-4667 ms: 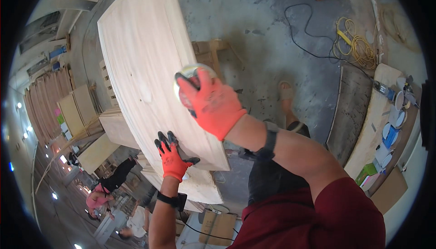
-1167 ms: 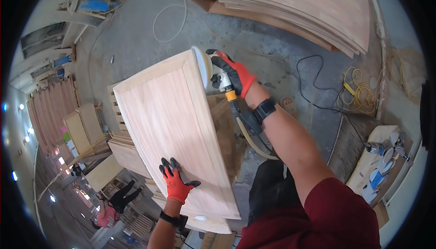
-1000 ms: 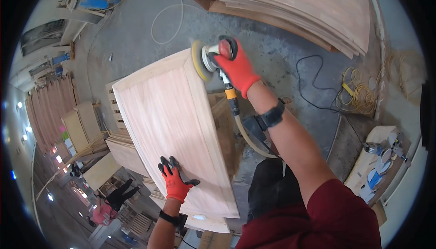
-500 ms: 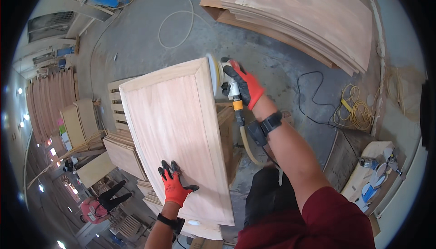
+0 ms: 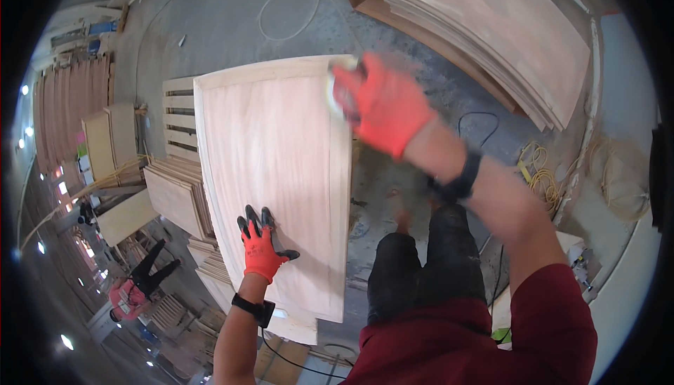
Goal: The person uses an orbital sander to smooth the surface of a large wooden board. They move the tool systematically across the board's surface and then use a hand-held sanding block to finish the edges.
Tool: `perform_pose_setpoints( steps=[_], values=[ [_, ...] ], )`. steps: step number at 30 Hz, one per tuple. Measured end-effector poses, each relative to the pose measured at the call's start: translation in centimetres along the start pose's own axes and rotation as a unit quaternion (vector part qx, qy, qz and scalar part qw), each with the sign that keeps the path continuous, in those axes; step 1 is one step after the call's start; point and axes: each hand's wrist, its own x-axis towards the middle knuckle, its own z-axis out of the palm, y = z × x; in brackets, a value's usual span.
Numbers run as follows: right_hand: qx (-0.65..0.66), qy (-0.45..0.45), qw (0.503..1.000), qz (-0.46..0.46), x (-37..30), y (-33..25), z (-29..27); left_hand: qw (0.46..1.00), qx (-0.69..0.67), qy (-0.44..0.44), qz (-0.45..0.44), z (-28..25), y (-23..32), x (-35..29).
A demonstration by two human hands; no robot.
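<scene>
Framed wood panel (image 5: 291, 167) lies face up in front of the person, long sides running away from the body. Sander (image 5: 332, 98), blurred, at its far right corner; can't tell if the disc touches. Right hand (image 5: 393, 108), red glove, motion-blurred, clamped around the sander's top. Left hand (image 5: 261, 248), same glove type, flat on the panel's near part, fingers spread, gripping nothing. Second board (image 5: 298, 330) pokes out below the near edge. Left edge: tight, slatted pallet (image 5: 180, 122) and stacked panels (image 5: 174, 199) close alongside. Far edge: open floor (image 5: 225, 34) beyond, loose hose loop (image 5: 291, 16) on it. Right edge: floor strip, person's legs (image 5: 428, 273) standing near its lower part. Big board stack (image 5: 491, 27) upper right, gap between it and the panel. Yellow cable coil (image 5: 540, 178) well apart, far right.
</scene>
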Motion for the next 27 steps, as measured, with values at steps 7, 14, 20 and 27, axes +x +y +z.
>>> perform_pose_setpoints(
  steps=[7, 14, 20, 27],
  values=[
    [-0.023, -0.263, 0.937, -0.23, -12.6, -12.3, 4.7, 1.0, -0.004, 0.011, 0.004, 0.1, -0.1, -0.5],
    [-0.062, -0.082, 0.993, -0.057, 2.7, -5.1, 2.6, 0.999, -0.049, 0.016, 0.005, 0.5, -0.8, -0.6],
    [-0.077, -0.073, 0.993, 0.043, 5.2, -5.7, -1.0, 0.998, -0.064, 0.019, 0.01, -1.1, -0.6, -1.0],
    [-0.02, -0.205, 0.96, -0.188, -8.8, -14.5, 4.7, 0.996, -0.084, 0.035, 0.015, -1.7, -0.5, -1.6]
  ],
)
